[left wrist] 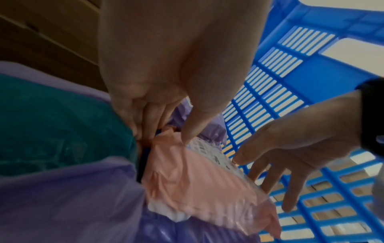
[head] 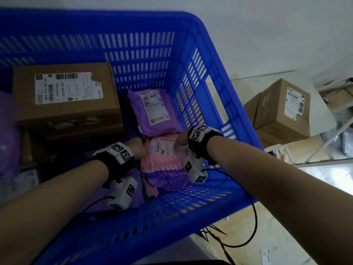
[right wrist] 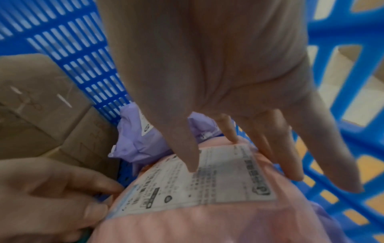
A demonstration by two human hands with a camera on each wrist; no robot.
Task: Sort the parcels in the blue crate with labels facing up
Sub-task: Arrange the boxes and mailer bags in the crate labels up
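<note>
Fingers (right wrist: 290,157) of the right hand (head: 181,139) are straight and spread apart, the thumb tip resting on the white label (right wrist: 199,177) of a pink parcel (head: 164,155) and the other fingertips touching its far edge by the crate wall. Over on the other side, the left hand (head: 136,147) pinches the parcel's crumpled near-left corner between thumb and curled fingers (left wrist: 153,118).

That pink parcel is a soft plastic mailer, wrinkled and puffy, lying label up in the right-hand part of the blue crate (head: 215,104). It rests on top of a purple bag (head: 168,178) and sits just in front of another purple parcel (head: 154,111), which also shows its label. To the left, a brown cardboard box (head: 65,94) lies label up as well, stacked on another carton. A dark green bag (left wrist: 62,123) shows beside the left hand in the left wrist view.

Both forearms reach down into the crate from the near side, each wrist wearing a black strap with a white camera block that carries black-and-white square markers.

Print on the pink parcel's label includes a barcode and rows of small characters, too blurred to read. Barcodes show on the box's label too; its text cannot be made out.

Outside the crate, to the right, another cardboard box (head: 282,109) with a label stands on a light surface.
</note>
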